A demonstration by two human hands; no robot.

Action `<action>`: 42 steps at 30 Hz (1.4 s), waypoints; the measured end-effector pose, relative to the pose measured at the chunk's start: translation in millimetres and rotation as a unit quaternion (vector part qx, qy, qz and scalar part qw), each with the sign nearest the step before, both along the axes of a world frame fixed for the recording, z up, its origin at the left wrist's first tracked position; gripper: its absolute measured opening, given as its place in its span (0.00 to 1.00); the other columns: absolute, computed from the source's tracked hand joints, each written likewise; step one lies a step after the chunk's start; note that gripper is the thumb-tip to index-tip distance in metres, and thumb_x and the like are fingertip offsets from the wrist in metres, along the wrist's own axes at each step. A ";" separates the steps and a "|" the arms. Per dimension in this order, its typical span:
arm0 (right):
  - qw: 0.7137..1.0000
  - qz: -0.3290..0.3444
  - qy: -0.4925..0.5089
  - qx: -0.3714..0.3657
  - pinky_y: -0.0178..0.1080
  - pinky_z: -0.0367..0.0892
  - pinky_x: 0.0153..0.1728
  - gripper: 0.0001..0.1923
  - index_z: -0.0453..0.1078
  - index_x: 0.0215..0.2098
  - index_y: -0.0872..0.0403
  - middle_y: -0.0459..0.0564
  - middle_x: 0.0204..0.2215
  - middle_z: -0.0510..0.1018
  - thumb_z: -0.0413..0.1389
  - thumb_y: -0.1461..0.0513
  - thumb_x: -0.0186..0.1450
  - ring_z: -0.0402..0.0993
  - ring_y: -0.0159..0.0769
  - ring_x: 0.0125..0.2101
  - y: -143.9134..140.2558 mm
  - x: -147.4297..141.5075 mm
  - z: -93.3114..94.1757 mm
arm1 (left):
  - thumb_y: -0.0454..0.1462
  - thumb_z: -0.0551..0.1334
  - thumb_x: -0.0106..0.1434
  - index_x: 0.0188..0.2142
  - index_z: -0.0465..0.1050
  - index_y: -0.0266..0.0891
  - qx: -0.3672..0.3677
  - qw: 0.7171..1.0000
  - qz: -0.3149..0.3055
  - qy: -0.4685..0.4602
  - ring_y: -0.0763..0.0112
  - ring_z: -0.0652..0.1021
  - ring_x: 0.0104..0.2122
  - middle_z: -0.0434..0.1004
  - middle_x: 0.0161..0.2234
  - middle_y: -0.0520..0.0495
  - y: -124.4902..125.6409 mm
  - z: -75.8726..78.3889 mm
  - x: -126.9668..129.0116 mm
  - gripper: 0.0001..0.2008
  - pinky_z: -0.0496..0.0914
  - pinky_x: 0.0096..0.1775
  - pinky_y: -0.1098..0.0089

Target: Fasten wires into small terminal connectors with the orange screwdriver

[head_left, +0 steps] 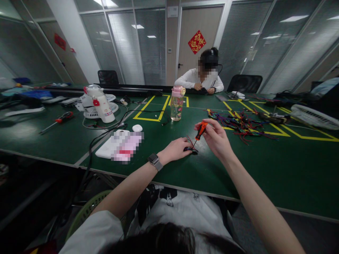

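Observation:
My right hand (215,137) is closed around the orange and black handle of a small screwdriver (201,131). The shaft slants down to the left, and its tip meets or nearly meets a small dark circuit board (194,151) lying on the green table (164,173). My left hand (177,150), with a watch (155,161) on the wrist, rests on the table and grips the board's left end with its fingertips. Thin red wires (189,139) rise from the board beside the fingers. Part of the board is hidden under those fingers.
A tangled pile of wired boards (239,121) lies to the right. Ahead stands a pink-lidded bottle (177,106). On the left are a white flask (102,106), a longer screwdriver (57,121), a white case (137,128) and black cables (92,146). Across the table sits a person (198,77).

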State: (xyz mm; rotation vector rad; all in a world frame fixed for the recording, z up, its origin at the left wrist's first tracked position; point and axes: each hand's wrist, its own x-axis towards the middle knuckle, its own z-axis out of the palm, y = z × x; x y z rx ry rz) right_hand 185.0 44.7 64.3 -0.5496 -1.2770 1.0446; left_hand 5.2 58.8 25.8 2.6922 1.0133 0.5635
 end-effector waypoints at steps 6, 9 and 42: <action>1.000 -0.011 -0.010 0.009 0.47 0.76 0.45 0.16 0.71 0.41 0.44 0.45 0.34 0.84 0.66 0.49 0.60 0.83 0.41 0.39 -1.6 -1.1 1.9 | 0.39 0.64 0.69 0.45 0.80 0.40 0.001 1.000 0.002 0.001 0.65 0.78 0.42 0.75 0.43 0.45 0.1 -0.3 0.1 0.09 0.73 0.46 0.67; 1.000 -0.006 -0.007 0.011 0.47 0.76 0.45 0.16 0.71 0.41 0.45 0.45 0.34 0.84 0.66 0.49 0.60 0.82 0.40 0.38 -1.8 -1.6 2.0 | 0.39 0.63 0.69 0.45 0.80 0.40 -0.003 1.000 0.000 0.002 0.65 0.78 0.42 0.75 0.43 0.45 -0.3 0.6 0.2 0.09 0.73 0.47 0.68; 0.999 -0.032 0.019 0.020 0.46 0.74 0.49 0.12 0.73 0.37 0.43 0.43 0.34 0.79 0.68 0.52 0.58 0.77 0.35 0.37 3.5 1.3 -2.6 | 0.40 0.63 0.69 0.46 0.79 0.40 0.003 1.000 0.000 0.012 0.64 0.77 0.43 0.75 0.43 0.44 0.8 0.0 -0.1 0.10 0.73 0.46 0.67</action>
